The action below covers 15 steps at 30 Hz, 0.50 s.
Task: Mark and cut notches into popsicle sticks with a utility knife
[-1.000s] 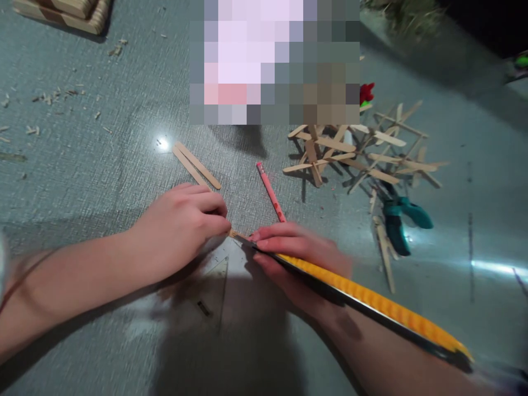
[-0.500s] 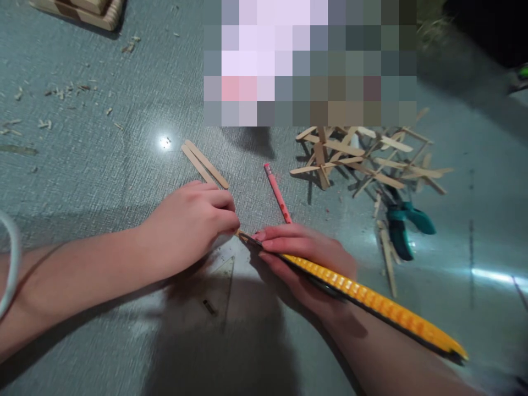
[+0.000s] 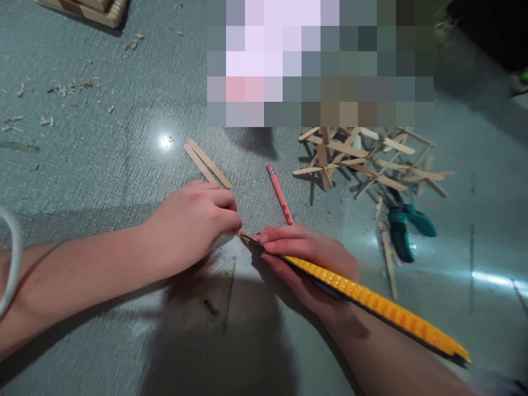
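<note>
Clock centred on the blade tip, 12 pointing away from the wearer. At 7, nearest, a clear set square (image 3: pixel 225 280) is lying flat on the grey surface (image 3: pixel 103 181), close under the work. The yellow-handled cutter (image 3: pixel 363 291) is running from the centre toward 4, its long handle passing above the right forearm. The right hand (image 3: pixel 313 253), at 3, is closing narrowly around its front end; fingers are sitting close behind the blade (image 3: pixel 252 240), probably for fine control over a short reach. The left hand (image 3: pixel 198 214), at 10, is pinching a wooden piece (image 3: pixel 240 233) narrowly at the centre, likely bracing it against the blade; fingers are hiding most of it, so its length is not showing.

At 1, a pink pencil (image 3: pixel 280 195) is lying just beyond the right fingers, presumably within easy reach. At 11, two flat sticks (image 3: pixel 211 165) are lying side by side, handy to the left hand. At 3, green-handled pliers (image 3: pixel 400 234) are resting beside wood scraps (image 3: pixel 388 264), apart from the cutting spot. At 2, a lattice of crossed sticks (image 3: pixel 348 148) is standing clear of the hands. Farther, shavings (image 3: pixel 64 91) are lying scattered at 10; a banded stick stack (image 3: pixel 94 14) is sitting at 11.
</note>
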Available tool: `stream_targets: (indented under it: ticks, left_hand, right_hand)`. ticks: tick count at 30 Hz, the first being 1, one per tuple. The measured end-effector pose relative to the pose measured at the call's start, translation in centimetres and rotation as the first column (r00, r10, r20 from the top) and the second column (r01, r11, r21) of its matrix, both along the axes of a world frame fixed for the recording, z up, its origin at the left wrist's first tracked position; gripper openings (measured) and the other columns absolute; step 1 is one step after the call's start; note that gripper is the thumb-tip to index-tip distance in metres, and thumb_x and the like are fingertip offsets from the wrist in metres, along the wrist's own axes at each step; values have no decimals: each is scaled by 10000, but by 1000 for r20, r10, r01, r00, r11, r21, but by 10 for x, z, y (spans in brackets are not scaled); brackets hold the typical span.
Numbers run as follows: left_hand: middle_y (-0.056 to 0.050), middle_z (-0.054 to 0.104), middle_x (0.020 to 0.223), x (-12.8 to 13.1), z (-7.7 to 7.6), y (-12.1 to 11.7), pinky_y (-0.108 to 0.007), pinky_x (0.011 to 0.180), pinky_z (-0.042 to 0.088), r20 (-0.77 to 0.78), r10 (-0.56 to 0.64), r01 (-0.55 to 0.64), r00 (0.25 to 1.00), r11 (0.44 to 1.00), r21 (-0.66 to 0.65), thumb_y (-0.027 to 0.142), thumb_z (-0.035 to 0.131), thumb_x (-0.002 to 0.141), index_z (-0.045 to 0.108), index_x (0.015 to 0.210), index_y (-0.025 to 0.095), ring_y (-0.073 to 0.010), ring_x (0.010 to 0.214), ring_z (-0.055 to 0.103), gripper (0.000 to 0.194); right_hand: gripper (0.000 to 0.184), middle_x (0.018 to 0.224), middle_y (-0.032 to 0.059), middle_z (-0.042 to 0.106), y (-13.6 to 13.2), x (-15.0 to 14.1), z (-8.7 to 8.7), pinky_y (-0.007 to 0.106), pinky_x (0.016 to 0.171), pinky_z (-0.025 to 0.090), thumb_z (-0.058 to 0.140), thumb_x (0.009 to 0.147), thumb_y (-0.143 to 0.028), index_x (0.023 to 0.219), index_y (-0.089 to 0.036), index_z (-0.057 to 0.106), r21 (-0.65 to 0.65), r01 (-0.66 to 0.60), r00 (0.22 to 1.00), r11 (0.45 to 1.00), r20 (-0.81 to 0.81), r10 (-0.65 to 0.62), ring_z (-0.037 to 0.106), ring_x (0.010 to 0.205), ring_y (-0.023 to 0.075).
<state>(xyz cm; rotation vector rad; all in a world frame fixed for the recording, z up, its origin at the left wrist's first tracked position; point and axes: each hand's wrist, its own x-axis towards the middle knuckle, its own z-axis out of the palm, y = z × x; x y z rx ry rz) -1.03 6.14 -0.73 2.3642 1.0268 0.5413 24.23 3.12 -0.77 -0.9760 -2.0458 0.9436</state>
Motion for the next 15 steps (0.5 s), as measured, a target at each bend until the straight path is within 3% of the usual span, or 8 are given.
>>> stream_targets:
  ticks: [15]
  left_hand:
    - [-7, 763, 891, 1, -1, 1, -342, 789, 444, -5, 3, -3, 1000, 1000, -7, 118, 743, 932, 810, 858, 203, -200, 842, 672, 132]
  right_hand:
    - [225, 1046, 29, 817, -1, 2, 1, 269, 849, 667, 764, 928, -100, 1079, -265, 746, 11, -6, 1000, 1000, 11, 6, 801, 958, 169]
